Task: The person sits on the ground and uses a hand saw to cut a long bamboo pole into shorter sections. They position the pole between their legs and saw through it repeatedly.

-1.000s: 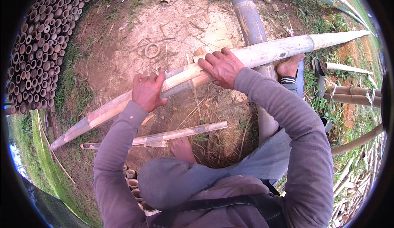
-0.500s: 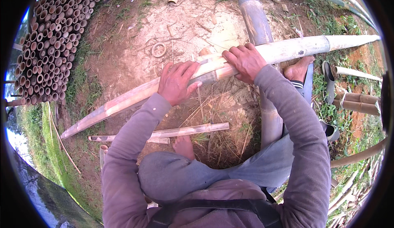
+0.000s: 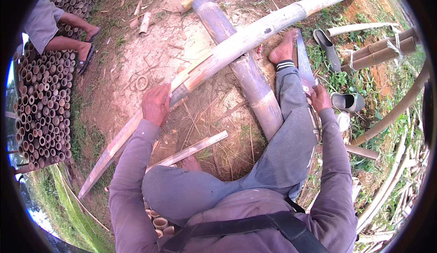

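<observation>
One bamboo pole (image 3: 236, 43) under left hand (image 3: 155, 103)

stacked cut bamboo tubes (image 3: 41, 107) at left, grey sandals (image 3: 327, 48) on grass, thick bamboo trunk (image 3: 246, 71).

Under the left hand (image 3: 155, 103): palm side and fingers' grip on the pale bamboo pole (image 3: 255, 32) hidden. Beside the right hand (image 3: 320, 97): saw blade (image 3: 304, 57) partly covered by the trouser leg (image 3: 291, 130), handle not discernible. Far left of the fingers: seated person (image 3: 50, 23) cut off by the rim, only legs showing.
</observation>
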`<state>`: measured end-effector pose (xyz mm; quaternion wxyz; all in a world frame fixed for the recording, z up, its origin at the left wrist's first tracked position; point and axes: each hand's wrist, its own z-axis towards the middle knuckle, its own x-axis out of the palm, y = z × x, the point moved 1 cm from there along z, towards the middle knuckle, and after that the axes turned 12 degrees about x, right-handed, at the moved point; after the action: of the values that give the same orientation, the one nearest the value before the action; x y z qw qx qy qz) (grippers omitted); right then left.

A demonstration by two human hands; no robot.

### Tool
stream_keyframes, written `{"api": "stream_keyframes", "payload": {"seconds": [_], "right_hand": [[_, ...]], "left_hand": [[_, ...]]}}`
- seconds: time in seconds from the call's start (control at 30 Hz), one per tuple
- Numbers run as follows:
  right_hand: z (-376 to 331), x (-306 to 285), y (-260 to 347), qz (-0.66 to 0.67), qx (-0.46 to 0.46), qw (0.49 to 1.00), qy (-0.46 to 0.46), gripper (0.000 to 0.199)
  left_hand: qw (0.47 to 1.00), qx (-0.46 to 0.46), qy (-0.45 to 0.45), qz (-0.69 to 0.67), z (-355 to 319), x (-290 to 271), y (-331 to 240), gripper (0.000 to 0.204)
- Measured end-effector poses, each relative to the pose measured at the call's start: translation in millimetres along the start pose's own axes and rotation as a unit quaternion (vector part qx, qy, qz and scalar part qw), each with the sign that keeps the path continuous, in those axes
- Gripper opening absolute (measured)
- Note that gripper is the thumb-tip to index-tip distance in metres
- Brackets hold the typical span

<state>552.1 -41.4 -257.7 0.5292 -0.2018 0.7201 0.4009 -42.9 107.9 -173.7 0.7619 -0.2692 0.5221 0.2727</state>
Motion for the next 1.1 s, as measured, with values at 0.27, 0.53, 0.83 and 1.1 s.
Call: {"api": "stream_keyframes", "payload": {"seconds": [0.27, 0.53, 0.83, 1.1], "right_hand": [[-23.9, 107.3, -118.0, -0.097, 0.044, 0.991, 0.083, 0.038], [-27.1, 97.7, -99.3, -0.131, 0.065, 0.988, 0.059, 0.037], [-34.0, 45.3, -103.0, -0.055, 0.056, 0.997, -0.029, 0.037], [-161.6, -86.5, -16.6, 0.569, 0.071, 0.812, -0.108, 0.024]], "left_hand": [[0.998, -0.046, 0.025, 0.019, 5.3, -2.4, -11.0, 0.033], [0.991, -0.094, 0.073, 0.053, 6.4, 1.6, -12.3, 0.034], [0.997, -0.074, 0.012, 0.030, 2.1, 4.6, -13.1, 0.034], [0.993, -0.105, 0.046, 0.035, 2.8, 3.7, -17.3, 0.036]]}}
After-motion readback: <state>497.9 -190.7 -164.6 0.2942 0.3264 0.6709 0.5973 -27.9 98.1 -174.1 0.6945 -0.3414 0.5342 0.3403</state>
